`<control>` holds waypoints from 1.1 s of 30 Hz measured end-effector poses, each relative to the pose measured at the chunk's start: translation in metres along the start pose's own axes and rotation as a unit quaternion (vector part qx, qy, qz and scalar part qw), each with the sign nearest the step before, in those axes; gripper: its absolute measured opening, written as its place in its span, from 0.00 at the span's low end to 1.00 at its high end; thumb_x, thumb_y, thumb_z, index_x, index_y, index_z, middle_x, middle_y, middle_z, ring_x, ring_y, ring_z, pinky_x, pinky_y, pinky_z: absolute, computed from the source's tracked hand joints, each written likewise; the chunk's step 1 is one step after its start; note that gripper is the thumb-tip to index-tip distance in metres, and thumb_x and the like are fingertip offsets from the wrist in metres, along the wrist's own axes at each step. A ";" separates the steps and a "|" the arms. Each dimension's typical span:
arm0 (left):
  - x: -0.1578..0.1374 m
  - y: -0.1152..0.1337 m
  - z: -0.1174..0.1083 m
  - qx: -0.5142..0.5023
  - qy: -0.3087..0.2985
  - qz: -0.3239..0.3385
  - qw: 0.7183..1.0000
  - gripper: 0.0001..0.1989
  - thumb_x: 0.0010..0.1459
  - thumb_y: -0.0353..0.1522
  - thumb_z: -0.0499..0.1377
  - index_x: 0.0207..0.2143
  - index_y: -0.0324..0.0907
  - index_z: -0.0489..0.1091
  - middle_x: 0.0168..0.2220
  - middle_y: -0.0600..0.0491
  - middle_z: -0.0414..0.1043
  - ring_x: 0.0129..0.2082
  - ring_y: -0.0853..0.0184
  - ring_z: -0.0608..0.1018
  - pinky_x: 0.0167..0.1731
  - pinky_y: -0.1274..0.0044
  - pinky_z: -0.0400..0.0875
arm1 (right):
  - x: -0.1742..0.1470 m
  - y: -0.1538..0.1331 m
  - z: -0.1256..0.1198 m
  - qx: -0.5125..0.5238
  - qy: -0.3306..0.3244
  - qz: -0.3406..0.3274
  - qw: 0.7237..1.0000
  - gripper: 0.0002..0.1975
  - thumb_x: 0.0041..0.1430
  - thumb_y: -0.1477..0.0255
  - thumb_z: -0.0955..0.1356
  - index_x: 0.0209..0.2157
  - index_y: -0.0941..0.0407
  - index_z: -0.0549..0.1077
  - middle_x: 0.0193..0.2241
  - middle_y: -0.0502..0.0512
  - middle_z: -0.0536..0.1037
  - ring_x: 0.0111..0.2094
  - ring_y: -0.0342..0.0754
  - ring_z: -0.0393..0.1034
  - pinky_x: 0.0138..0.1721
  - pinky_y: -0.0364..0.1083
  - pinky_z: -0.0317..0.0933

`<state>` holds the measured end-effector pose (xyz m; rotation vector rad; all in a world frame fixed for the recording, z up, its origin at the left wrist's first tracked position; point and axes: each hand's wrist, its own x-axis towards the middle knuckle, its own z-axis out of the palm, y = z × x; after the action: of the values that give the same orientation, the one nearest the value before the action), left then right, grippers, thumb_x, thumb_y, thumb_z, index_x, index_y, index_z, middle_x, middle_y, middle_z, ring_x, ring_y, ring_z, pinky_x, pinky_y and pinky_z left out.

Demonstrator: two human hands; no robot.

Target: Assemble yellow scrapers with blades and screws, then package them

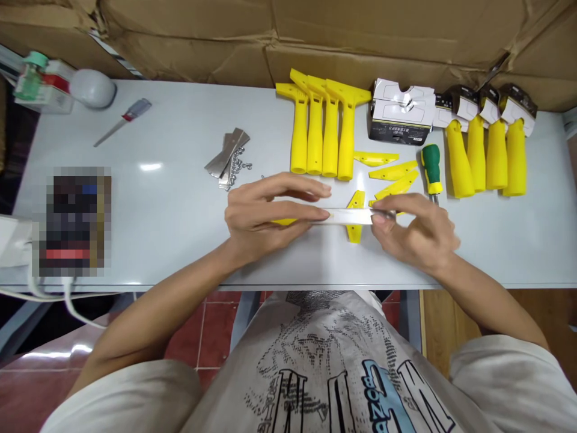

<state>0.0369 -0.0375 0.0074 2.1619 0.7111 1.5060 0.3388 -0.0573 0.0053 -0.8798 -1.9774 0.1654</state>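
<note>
A flat silver metal blade [354, 216] is stretched level between my two hands above the front of the table. My left hand [261, 216] pinches its left end between thumb and fingers, with the upper fingers held straight. At the other end, thumb and forefinger of my right hand [419, 237] are closed on it. Just under the blade lies a small yellow plastic piece [356, 235], partly covered. Another yellow piece [283, 222] shows in part beside my left fingers. More yellow pieces [393, 171] lie beyond my right hand.
Several yellow scraper handles [346, 141] lie at the back, near a box [401, 114]. Packaged yellow handles [496, 156] and a green screwdriver [431, 165] lie right. Blades [229, 150] with screws [237, 168], another screwdriver [124, 120] and a blurred-out device [74, 219] with cables are left.
</note>
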 end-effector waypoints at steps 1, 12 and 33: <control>0.000 0.000 0.004 -0.011 0.011 -0.005 1.000 0.11 0.75 0.33 0.78 0.53 0.64 0.92 0.54 0.55 0.93 0.49 0.60 0.95 0.47 0.69 0.96 | 0.003 -0.002 0.004 0.037 0.037 0.009 0.999 0.07 0.77 0.72 0.76 0.40 0.50 0.80 0.43 0.53 0.91 0.40 0.49 0.88 0.38 0.50 0.83; -0.005 0.001 0.008 0.070 -0.141 -0.071 0.985 0.11 0.81 0.36 0.74 0.61 0.45 0.86 0.52 0.49 0.92 0.50 0.59 0.91 0.52 0.67 0.88 | 0.015 0.020 0.005 0.379 0.052 0.275 0.882 0.30 0.64 0.59 0.90 0.59 0.42 0.78 0.39 0.46 0.86 0.37 0.49 0.85 0.43 0.51 0.84; -0.011 0.002 0.011 0.168 -0.168 0.018 0.971 0.02 0.81 0.26 0.68 0.52 0.37 0.81 0.45 0.48 0.89 0.43 0.60 0.87 0.45 0.70 0.84 | 0.024 0.011 -0.005 0.277 -0.102 0.460 0.837 0.28 0.47 0.55 0.94 0.41 0.56 0.88 0.32 0.50 0.83 0.29 0.42 0.74 0.34 0.46 0.75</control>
<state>0.0448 -0.0459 -0.0035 2.6074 0.8560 1.0481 0.3413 -0.0349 0.0201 -1.3660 -1.3773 1.3575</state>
